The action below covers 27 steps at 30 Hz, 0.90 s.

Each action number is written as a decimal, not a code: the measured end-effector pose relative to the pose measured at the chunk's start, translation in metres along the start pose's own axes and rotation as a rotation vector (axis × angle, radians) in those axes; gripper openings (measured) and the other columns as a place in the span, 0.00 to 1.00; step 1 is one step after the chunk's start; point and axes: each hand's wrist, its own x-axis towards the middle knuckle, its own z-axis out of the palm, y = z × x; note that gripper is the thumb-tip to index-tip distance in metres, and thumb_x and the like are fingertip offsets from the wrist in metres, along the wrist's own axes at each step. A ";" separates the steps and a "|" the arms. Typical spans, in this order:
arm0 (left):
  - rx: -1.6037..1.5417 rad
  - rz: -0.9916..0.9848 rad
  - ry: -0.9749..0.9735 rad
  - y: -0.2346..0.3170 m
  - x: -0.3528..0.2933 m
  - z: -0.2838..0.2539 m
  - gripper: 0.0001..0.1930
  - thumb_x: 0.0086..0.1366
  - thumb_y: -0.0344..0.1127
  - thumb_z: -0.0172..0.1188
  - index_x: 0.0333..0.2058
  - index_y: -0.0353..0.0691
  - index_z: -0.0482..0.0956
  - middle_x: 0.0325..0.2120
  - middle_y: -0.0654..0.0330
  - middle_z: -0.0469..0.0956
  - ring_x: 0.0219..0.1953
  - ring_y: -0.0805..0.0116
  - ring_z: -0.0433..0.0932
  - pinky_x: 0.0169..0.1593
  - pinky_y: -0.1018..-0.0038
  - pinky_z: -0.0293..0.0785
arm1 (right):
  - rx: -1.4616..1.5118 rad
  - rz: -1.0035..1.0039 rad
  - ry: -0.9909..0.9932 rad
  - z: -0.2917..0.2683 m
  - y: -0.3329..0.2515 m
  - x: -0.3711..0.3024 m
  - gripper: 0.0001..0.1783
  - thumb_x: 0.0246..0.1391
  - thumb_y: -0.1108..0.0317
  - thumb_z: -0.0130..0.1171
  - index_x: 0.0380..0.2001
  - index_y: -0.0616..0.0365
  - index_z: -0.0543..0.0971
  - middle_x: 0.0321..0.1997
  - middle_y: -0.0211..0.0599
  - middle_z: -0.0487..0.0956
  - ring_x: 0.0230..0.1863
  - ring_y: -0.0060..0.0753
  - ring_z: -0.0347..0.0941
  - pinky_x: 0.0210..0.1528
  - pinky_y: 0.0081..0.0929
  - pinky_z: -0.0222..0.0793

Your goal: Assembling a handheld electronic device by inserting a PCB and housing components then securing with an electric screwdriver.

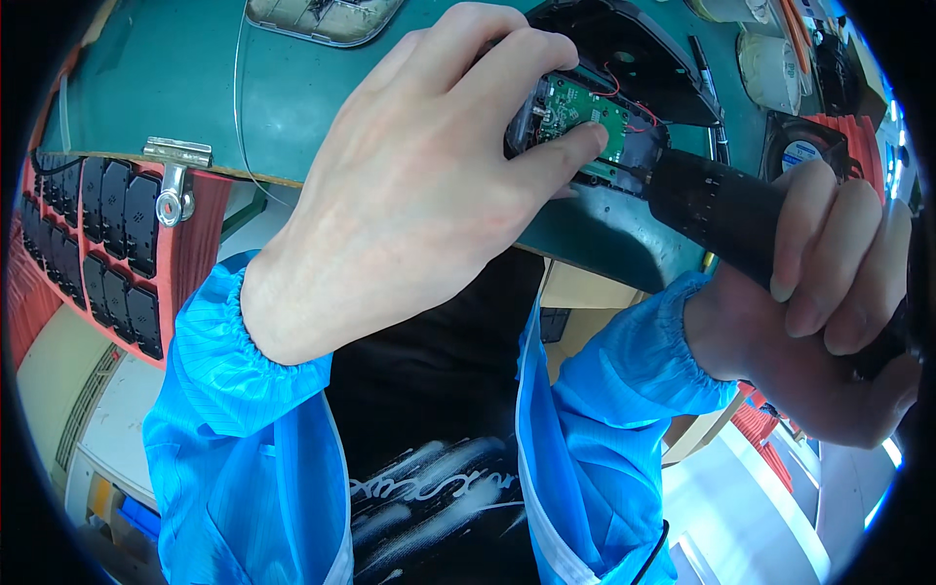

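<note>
My left hand (429,146) is closed over a black electronic device housing, its thumb pressed on the green circuit board (575,112) inside. Thin red wires run from the board toward the black shell half (634,49) standing open behind it. In my right hand (838,263) is a black power screwdriver (717,205), fingers wrapped round its body. Its thin bit points left and reaches the lower right edge of the board. Whether the tip sits in a screw cannot be made out.
A green mat (175,97) covers the table. At the back left lies a grey metal tray (322,19). A clamp (175,180) grips the front edge beside red racks of black parts (122,214). Tape rolls (770,73) and a small fan (804,146) stand at the right.
</note>
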 end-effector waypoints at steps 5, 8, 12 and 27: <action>0.014 -0.005 0.003 -0.001 -0.004 -0.002 0.22 0.50 0.36 0.76 0.47 0.54 0.90 0.56 0.58 0.75 0.58 0.53 0.73 0.54 0.60 0.77 | -0.014 0.005 0.008 0.002 0.000 -0.002 0.12 0.63 0.53 0.50 0.33 0.48 0.65 0.23 0.26 0.67 0.18 0.23 0.64 0.25 0.28 0.66; 0.010 -0.019 0.017 -0.002 -0.006 0.002 0.22 0.50 0.35 0.76 0.47 0.54 0.90 0.55 0.58 0.76 0.58 0.53 0.73 0.54 0.60 0.77 | -0.024 0.008 0.001 0.008 0.003 -0.001 0.12 0.63 0.54 0.50 0.32 0.48 0.65 0.23 0.26 0.66 0.18 0.23 0.64 0.25 0.28 0.65; 0.001 -0.035 0.032 -0.003 -0.007 0.007 0.21 0.50 0.35 0.75 0.47 0.53 0.90 0.55 0.57 0.76 0.58 0.53 0.73 0.54 0.60 0.76 | -0.037 0.012 -0.004 0.026 0.005 -0.004 0.12 0.62 0.55 0.51 0.30 0.47 0.64 0.22 0.25 0.66 0.18 0.22 0.63 0.25 0.28 0.65; -0.029 -0.047 0.057 -0.005 -0.010 0.012 0.20 0.51 0.34 0.71 0.46 0.51 0.90 0.54 0.54 0.77 0.58 0.52 0.75 0.55 0.60 0.76 | -0.096 0.017 0.030 0.021 0.000 -0.007 0.13 0.59 0.60 0.53 0.25 0.45 0.62 0.21 0.24 0.64 0.17 0.20 0.61 0.24 0.27 0.61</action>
